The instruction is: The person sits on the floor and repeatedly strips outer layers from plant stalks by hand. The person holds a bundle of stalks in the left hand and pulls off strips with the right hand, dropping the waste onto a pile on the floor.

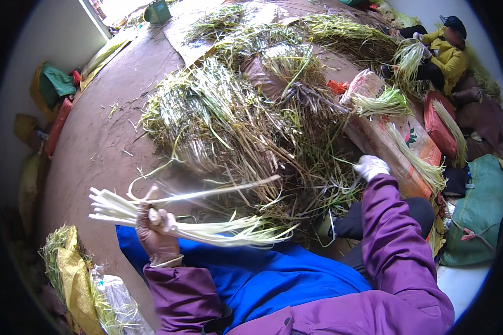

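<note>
My left hand (157, 234), in a thin glove, is closed around a bundle of pale yellow-green stalks (230, 232) above the blue cloth (251, 268) over my lap. The thick white ends point left and the thin leaves hang to the right; one longer stalk juts out above the rest. My right hand (372, 167), in a white glove, is over the right edge of the large heap of stalks and dry leaves (226, 121). A thin green leaf meets its fingertips; whether the fingers grip it cannot be told.
Right of the heap, a woven sack bale (398, 138) bears trimmed stalk bundles (381, 102). Beyond it a person in a yellow jacket (448, 63) sits by the wall with stalks. A green sack (478, 213) lies at right, a yellow sack (73, 276) at lower left, a green bin (157, 12) far back.
</note>
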`<state>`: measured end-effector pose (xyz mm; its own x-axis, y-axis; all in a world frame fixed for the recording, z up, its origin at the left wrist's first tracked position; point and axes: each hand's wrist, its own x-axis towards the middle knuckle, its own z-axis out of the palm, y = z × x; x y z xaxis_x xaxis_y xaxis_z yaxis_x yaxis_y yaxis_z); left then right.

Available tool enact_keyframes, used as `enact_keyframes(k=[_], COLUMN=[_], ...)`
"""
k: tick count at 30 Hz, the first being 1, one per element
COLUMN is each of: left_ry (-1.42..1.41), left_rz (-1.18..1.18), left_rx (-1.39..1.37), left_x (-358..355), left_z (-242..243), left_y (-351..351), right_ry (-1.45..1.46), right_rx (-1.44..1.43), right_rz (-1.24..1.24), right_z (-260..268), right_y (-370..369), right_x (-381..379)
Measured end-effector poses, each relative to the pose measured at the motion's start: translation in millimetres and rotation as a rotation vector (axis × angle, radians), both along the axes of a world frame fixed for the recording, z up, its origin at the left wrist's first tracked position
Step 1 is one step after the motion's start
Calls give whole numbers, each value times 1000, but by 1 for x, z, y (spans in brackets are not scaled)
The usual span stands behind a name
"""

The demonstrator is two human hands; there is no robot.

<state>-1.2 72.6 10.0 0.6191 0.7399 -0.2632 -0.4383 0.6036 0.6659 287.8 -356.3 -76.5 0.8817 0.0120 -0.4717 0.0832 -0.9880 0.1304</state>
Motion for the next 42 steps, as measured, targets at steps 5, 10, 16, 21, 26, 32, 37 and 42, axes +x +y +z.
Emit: enact_keyframes(k=[5,10,16,21,26,32,37,42], left_ry=[74,194,332,434,454,417,335,197], left_rz=[-310,-495,-493,-652,-610,-584,-514,-328], left_rx=[2,52,133,245,294,254,289,111], left_x=[10,19,26,26,24,29,25,18], left_z=[-7,-6,-19,-23,-28,-32,-30,-26], left_y=[-35,-54,-75,-82,-90,-96,-101,-74], right_ry=[-55,908,1189,814,206,669,1033,793], right_rx=[715,1465,1550,1608,1208,1249,1716,1742], right_rz=[409,183,-132,-40,474,127,-439,-512], right_z=[24,47,64,75,75,62,49,50], right_y=[104,172,184,172,166,172,182,163], right_x=[-47,-119,-151,-142,-147,-166,-165,-126])
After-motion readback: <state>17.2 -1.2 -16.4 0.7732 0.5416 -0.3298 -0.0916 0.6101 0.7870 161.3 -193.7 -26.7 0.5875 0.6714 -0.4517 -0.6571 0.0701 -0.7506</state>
